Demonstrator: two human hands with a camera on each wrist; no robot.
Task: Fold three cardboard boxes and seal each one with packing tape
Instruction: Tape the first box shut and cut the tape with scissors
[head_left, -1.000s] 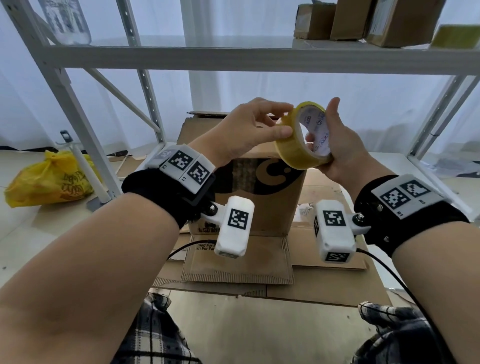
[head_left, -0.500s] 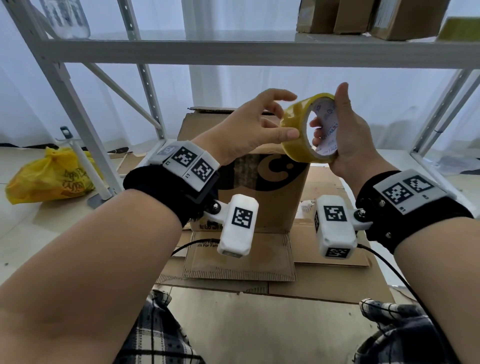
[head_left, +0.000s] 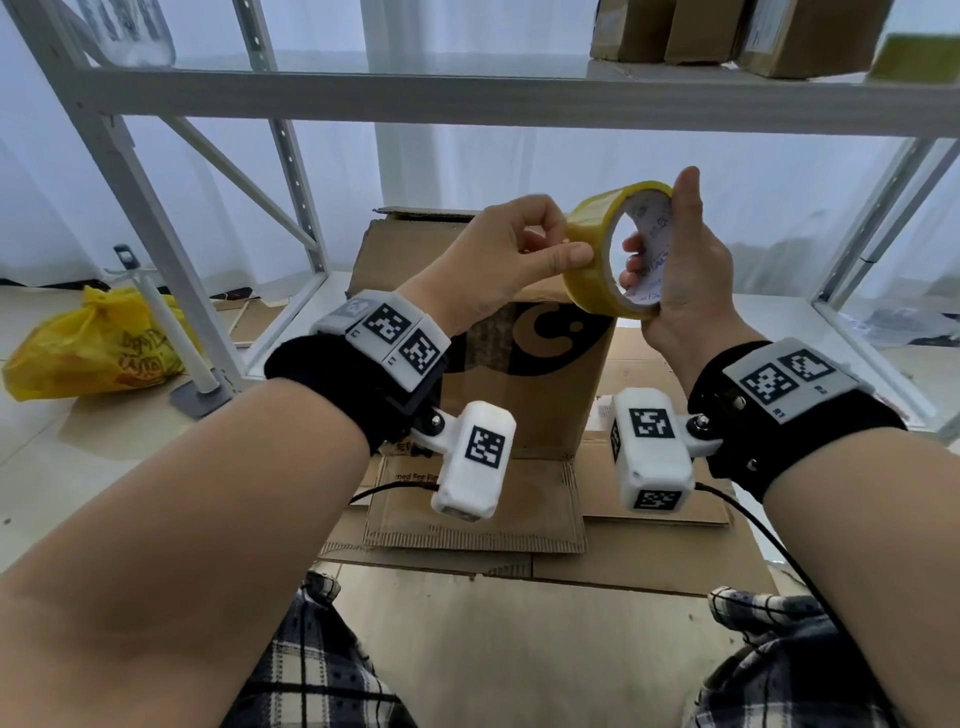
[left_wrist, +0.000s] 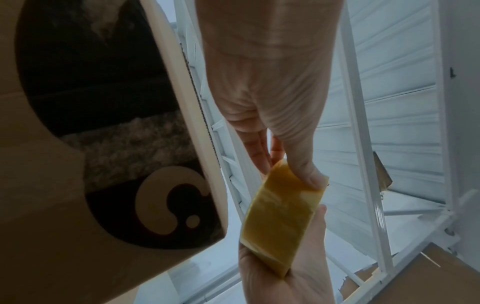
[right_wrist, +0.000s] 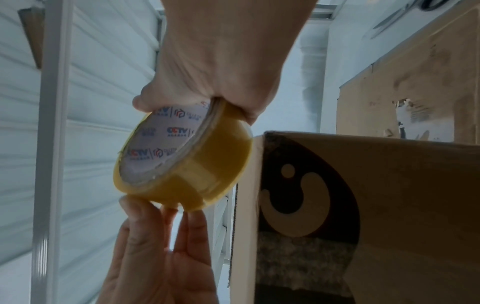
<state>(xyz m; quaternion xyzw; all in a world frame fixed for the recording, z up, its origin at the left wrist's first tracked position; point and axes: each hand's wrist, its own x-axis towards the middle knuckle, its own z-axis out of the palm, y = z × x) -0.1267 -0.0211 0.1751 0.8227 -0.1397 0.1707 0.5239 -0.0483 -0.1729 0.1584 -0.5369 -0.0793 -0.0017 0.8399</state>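
My right hand (head_left: 670, 280) holds a yellow packing tape roll (head_left: 592, 280) upright at chest height, with the thumb on its top rim and fingers inside the white printed core. My left hand (head_left: 569, 239) pinches the roll's outer face at the near rim, thumb on one side and curled fingers on the other. In the left wrist view the thumb presses the tape roll (left_wrist: 280, 222). In the right wrist view the tape roll (right_wrist: 207, 164) hangs beside the box. A brown cardboard box (head_left: 545, 395) with a black logo stands behind and below the hands.
Flattened cardboard sheets (head_left: 467, 519) lie on the floor under the box. A white metal rack (head_left: 467, 98) frames the space, with several brown boxes (head_left: 717, 31) on its upper shelf. A yellow plastic bag (head_left: 98, 343) and a white stand (head_left: 171, 332) sit at the left.
Both hands have raised the roll slightly and turned it more edge-on. My left fingers have curled in from a loose touch to a pinch on the roll's rim.
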